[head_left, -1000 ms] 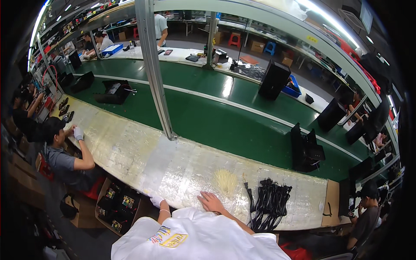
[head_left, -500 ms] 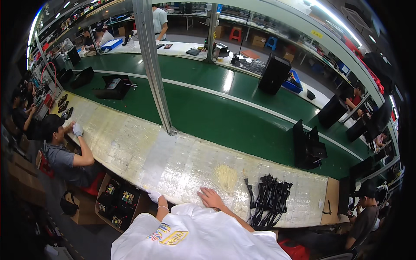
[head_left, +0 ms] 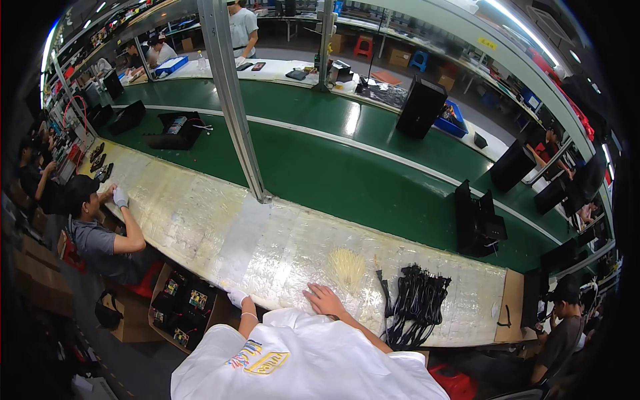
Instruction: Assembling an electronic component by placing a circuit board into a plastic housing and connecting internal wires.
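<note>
My right hand (head_left: 325, 300) lies flat and bare on the plastic-covered bench top (head_left: 267, 267), fingers apart and nothing in them. To its right is a fan-shaped bundle of thin cream-coloured strips (head_left: 347, 268), which look like cable ties. Beyond that sits a pile of black power cords (head_left: 418, 300), bundled side by side. My left hand (head_left: 238, 297), in a white glove, is at the bench's near edge beside a carton (head_left: 212, 319). Its fingers are too small and partly turned away to read. Inside the carton are several black units with circuit boards (head_left: 198, 300).
A green conveyor belt (head_left: 320, 175) runs beyond the bench, carrying several black cases (head_left: 479, 223). A metal post (head_left: 233, 107) rises from the bench's far edge. A cardboard sheet (head_left: 510, 305) lies at the right end. Co-workers sit at left (head_left: 100, 227) and right (head_left: 563, 327).
The view has shifted slightly. My right hand keeps its place on the bench, and my left glove stays by the carton at the near edge.
</note>
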### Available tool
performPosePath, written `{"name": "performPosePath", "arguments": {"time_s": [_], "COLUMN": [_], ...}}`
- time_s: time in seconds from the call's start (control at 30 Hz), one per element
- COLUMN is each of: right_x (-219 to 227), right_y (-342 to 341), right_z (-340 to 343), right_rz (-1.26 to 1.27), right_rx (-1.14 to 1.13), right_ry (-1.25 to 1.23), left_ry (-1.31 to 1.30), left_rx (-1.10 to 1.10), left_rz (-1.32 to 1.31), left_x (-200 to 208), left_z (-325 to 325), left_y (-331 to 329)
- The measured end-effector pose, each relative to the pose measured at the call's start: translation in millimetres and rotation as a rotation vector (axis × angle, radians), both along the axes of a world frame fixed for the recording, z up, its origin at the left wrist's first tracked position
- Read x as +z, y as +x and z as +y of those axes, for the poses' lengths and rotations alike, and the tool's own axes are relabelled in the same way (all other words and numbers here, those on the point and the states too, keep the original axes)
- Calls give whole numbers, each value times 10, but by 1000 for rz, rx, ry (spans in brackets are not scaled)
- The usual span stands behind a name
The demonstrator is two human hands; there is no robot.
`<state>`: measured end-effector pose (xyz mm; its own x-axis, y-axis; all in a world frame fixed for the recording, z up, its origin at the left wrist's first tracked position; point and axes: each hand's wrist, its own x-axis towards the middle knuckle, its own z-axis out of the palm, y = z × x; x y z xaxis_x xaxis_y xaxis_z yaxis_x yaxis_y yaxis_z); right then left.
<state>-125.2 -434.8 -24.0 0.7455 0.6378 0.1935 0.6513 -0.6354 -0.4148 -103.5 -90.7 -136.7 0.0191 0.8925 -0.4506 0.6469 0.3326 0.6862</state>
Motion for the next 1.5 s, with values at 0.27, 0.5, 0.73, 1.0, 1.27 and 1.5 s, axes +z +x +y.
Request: {"name": "performPosePath", "arguments": {"time_s": [0.27,0.5,0.73,1.0,1.27,1.5], "right_x": [4,-3,104,-27,80,2188], "right_y": [-11,-3,14,-9,15,819], "right_z": [-8,-13,32,-24,30,-385], "right_rz": [35,38,55,72,33,80], "right_rx": [-7,-9,36,-2,-3,-296], "right_ry": [-16,-39,7,4,50,580], "left_ry": [-17,13,63,-27,186,19], "left_rx": [3,2,-2,-11,-104,-41], "left_rz": [5,-20,-6,-34,12,-26], "left_x": [-100,-201,-338,-22,-413,-220], "left_z": [91,109,287,36,229,59], "left_y": [-8,10,-104,13,-37,46]}}
